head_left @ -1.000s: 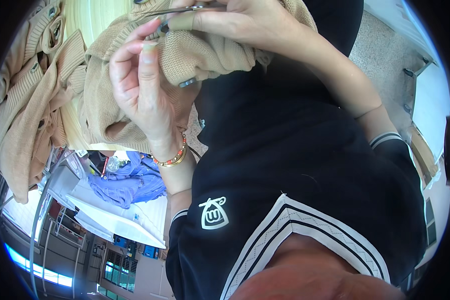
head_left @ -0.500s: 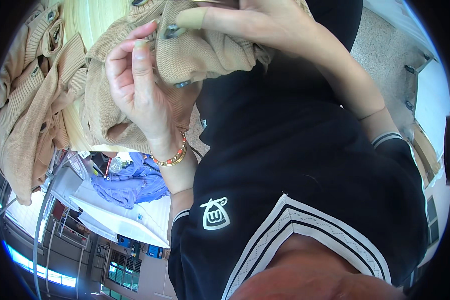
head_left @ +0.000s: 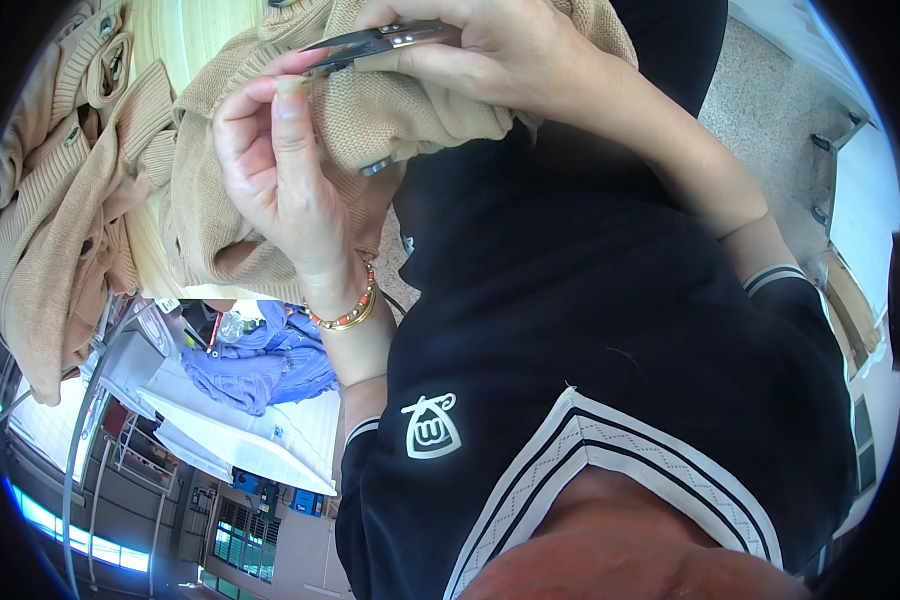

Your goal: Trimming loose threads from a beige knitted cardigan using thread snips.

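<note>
A tan knitted cardigan (head_left: 215,200) with dark buttons lies bunched under both my hands at the table's edge and against my lap. My left hand (head_left: 295,190) is closed in a pinch, thumb and fingertips together just above the knit; whatever is between them is too small to make out. In my right hand (head_left: 530,55) is a pair of dark thread snips (head_left: 400,38), whose blades point left to the left fingertips, close to the cloth. A covering wraps the right thumb. One dark button (head_left: 376,167) shows on the lower fold.
More tan knitted cardigans (head_left: 55,240) are heaped on the left of the pale wooden table (head_left: 185,40). Beyond the table, blue-purple garments (head_left: 260,365) lie on a white surface (head_left: 240,430). A white-topped wheeled table (head_left: 860,200) stands at the right on a speckled floor (head_left: 770,90).
The snips have come into view in my right hand, their blades now by the left fingertips. My right hand has turned and shifted slightly; the left keeps its pinch almost in place.
</note>
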Tool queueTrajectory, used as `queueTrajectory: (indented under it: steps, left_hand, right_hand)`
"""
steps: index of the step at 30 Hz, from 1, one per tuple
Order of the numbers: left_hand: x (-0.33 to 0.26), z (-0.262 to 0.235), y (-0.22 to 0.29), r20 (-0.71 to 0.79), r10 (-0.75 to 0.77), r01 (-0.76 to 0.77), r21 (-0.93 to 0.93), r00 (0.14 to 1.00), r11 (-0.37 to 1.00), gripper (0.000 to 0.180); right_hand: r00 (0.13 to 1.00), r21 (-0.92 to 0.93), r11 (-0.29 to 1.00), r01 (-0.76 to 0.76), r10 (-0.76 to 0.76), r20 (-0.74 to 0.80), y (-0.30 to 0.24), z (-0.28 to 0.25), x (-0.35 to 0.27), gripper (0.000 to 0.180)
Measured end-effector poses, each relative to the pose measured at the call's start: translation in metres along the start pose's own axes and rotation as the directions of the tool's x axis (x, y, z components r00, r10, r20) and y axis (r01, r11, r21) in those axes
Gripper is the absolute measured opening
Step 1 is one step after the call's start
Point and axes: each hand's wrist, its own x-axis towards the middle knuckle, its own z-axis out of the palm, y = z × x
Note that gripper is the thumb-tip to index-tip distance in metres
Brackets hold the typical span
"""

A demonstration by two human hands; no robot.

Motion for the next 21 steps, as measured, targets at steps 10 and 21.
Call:
queueTrajectory:
  steps: [10, 21]
  left_hand:
    - [0.001, -0.0047, 0.003, -0.003, -0.117, 0.117, -0.047, 0.993, 0.992, 0.025]
    - [0.0004, -0.0092, -0.0041, 0.031, -0.154, 0.152, 0.041, 0.988, 0.988, 0.019]
  right_hand:
    - [0.998, 0.056, 0.998, 0.018, -0.015, -0.056, 0.0041, 0.0048, 0.0045, 0.013]
    - [0.999, 0.056, 0.998, 0.029, -0.026, -0.042, 0.0082, 0.0041, 0.0063, 0.014]
